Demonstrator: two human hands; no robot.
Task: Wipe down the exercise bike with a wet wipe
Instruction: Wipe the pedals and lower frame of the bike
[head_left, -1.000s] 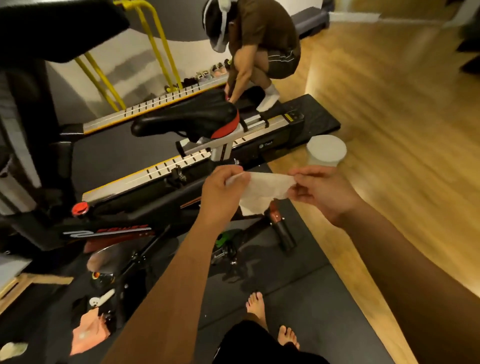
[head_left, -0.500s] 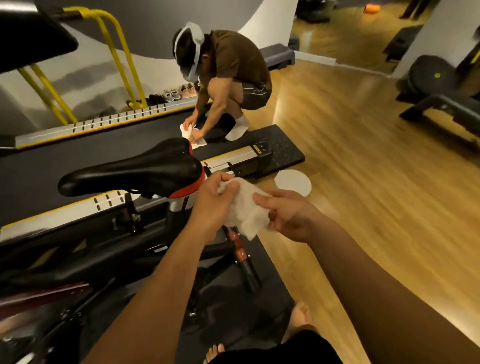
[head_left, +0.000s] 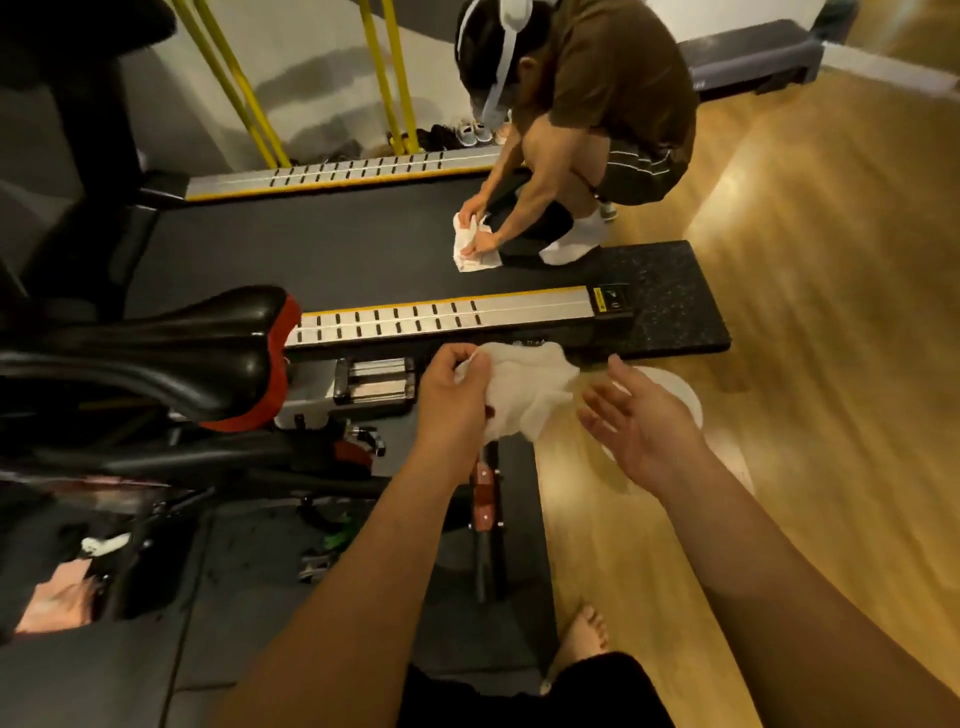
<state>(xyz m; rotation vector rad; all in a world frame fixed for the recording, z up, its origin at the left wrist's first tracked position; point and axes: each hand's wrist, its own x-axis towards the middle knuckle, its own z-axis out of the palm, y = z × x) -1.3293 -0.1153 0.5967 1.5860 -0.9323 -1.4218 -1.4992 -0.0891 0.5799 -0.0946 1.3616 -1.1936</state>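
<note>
The exercise bike's black saddle with a red rear edge fills the left, with its silver seat clamp just behind it. My left hand is closed on a bunched white wet wipe, held in the air right of the clamp. My right hand hovers beside the wipe with fingers spread, holding nothing and not touching it. The bike's rear stabiliser bar with a red section lies below my hands.
A white round wipe container lid sits on the wooden floor under my right hand. Behind runs a treadmill with a crouching person wiping its belt with a cloth. My bare foot stands on the mat edge.
My right hand has let go of the wipe and opened; the left hand alone keeps it. The view has tilted down and moved closer to the saddle.
</note>
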